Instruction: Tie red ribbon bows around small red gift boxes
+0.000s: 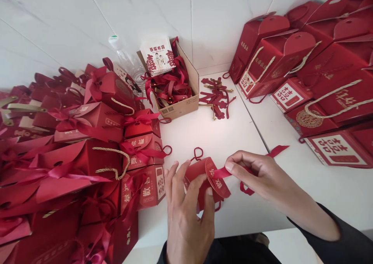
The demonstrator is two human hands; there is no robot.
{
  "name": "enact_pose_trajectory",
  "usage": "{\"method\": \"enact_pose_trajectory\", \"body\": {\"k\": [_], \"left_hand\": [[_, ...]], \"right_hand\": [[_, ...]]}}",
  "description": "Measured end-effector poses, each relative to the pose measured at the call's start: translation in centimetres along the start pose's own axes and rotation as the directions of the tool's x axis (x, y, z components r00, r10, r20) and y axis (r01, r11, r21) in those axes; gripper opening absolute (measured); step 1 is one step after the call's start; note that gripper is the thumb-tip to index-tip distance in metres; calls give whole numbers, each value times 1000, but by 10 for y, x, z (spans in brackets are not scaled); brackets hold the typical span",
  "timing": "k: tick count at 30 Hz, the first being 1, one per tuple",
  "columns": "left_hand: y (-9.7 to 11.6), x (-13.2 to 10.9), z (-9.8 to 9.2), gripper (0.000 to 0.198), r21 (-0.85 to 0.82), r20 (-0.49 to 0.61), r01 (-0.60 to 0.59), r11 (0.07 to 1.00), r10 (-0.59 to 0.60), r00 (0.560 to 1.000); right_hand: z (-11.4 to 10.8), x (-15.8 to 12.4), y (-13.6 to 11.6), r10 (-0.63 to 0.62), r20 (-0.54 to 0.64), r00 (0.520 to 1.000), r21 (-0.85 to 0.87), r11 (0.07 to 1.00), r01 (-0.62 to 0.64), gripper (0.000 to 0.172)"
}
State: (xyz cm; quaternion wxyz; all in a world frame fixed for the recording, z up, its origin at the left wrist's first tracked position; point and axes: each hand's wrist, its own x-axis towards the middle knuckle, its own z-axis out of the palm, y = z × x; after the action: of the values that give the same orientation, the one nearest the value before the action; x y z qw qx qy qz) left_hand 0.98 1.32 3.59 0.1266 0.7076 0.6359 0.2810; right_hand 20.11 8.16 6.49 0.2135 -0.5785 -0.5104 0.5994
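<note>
A small red gift box (201,182) with gold characters stands on the white table in front of me. My left hand (188,201) grips it from the near left side, fingers spread around its top and side. Between the thumb and fingers of my right hand (252,172) a red ribbon (222,173) is pinched. One part of the ribbon runs into the slot at the box's top flap, and its free end sticks out behind my right hand. A thin red cord loop rises from the far side of the box.
Many red gift boxes with ribbon bows (107,155) crowd the left side. Taller red boxes with rope handles (291,65) stand at the right. A cardboard box (182,107) of ribbons and straps sits at the back, with loose dark-red straps (217,97) beside it.
</note>
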Motion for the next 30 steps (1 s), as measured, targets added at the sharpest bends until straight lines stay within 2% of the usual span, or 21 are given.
{"method": "enact_pose_trajectory", "body": {"k": [4,10,16,18,20,23,26,29,30], "left_hand": [[0,0,0,27,-25,3,24,999,-24,1000],[3,3,1,24,-70,25,44,997,-43,999],[6,4,2,16,-171,24,90,981,-87,996],[7,4,0,16,-205,13,114,972,-114,993],[8,3,-3,14,-232,4,135,963,-137,991],[12,0,-10,12,-284,-21,136,949,-148,989],[15,-7,-15,16,-345,-90,142,928,-183,979],[14,-15,-14,11,-339,-132,209,917,-267,955],[12,-18,-12,18,-321,-128,238,917,-291,948]], "right_hand": [[1,2,2,14,0,1000,-45,999,-14,39],[1,-2,9,34,32,999,-26,999,-33,29],[3,-2,13,-16,54,998,-98,995,21,32],[5,-4,11,-85,14,996,-165,983,86,32],[8,-8,10,-230,-42,972,-272,939,210,29],[14,-14,5,-415,11,910,-383,839,387,32],[20,-15,-2,-424,153,893,-344,824,450,23],[25,-12,-7,-377,153,913,-315,857,407,27],[27,-11,-8,-366,130,922,-325,862,388,28]]}}
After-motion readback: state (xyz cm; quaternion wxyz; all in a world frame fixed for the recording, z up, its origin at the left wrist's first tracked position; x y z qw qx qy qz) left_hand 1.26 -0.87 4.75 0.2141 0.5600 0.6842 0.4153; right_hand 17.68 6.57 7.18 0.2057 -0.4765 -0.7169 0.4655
